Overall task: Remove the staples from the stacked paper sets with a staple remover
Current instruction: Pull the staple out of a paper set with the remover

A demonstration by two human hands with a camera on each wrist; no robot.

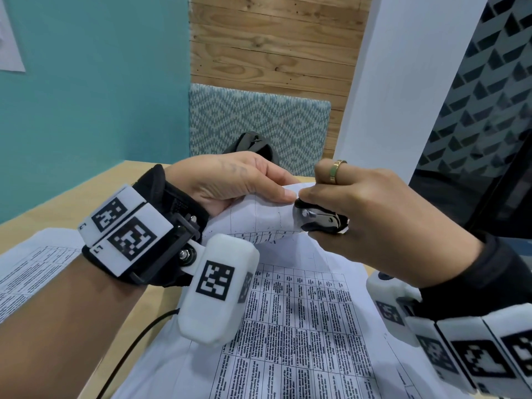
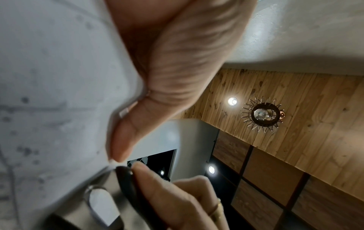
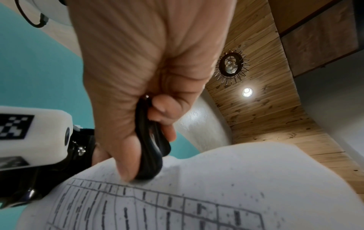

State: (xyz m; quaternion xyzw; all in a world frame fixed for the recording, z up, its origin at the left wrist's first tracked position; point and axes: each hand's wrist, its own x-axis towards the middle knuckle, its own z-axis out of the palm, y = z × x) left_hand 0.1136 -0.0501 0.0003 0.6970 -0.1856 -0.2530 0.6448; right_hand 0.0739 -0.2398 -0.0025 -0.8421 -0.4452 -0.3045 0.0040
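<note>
Nearest the camera, printed sheets of tables (image 1: 302, 326) lie flat on the pale wooden table (image 1: 57, 203), with another sheet (image 1: 34, 269) just beside them to the left. Above these, the lifted paper set (image 1: 259, 220) curls up off the stack, its raised corner pointing away from the person and to the right. The left hand (image 1: 239, 182) pinches that corner, thumb on top and fingers curled beneath. The right hand (image 1: 368, 214) squeezes the black staple remover (image 1: 321, 220) between thumb and fingers, so its jaws are pressed in at the corner, just beside the left thumb tip. Both hands meet there, the right one being the nearer to the biting point. The remover's long axis runs roughly across the corner, left to right. The staple itself is probably inside the jaws, though none of the views shows it plainly. The lifted paper is white, thin and softly creased, with faint grid lines showing through. Beyond the hands stands a patterned cushioned seat back (image 1: 259, 122).
</note>
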